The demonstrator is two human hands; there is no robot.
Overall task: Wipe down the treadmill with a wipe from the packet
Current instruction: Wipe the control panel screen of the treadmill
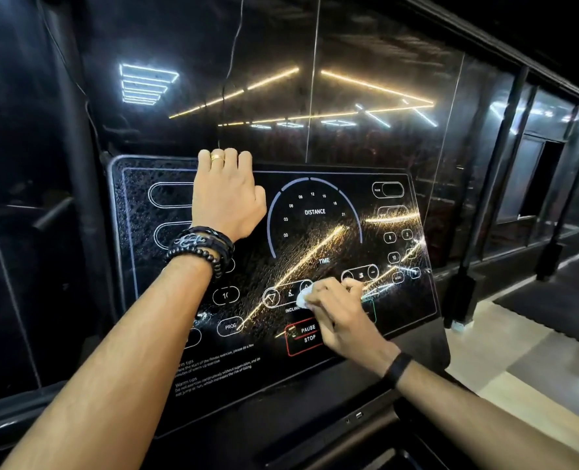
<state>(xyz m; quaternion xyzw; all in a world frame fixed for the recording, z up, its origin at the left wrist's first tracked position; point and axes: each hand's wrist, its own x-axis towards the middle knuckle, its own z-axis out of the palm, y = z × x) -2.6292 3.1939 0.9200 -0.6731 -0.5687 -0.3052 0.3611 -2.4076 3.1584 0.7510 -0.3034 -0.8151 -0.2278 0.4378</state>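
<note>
Here, right hand (340, 313) fingers bunched on a white wipe (303, 296), seemingly crumpled, against the treadmill console (376, 317); left hand (227, 195) fingers hooked together over its top edge.

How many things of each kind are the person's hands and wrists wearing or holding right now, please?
Gold ring, on a left hand finger: 1
Dark bracelets stacked on the left wrist: 3, as far as the stack can be told apart
Black band on the right wrist: 1
White wipe in the right hand grip, on the treadmill console: 1
Total: 6
</note>
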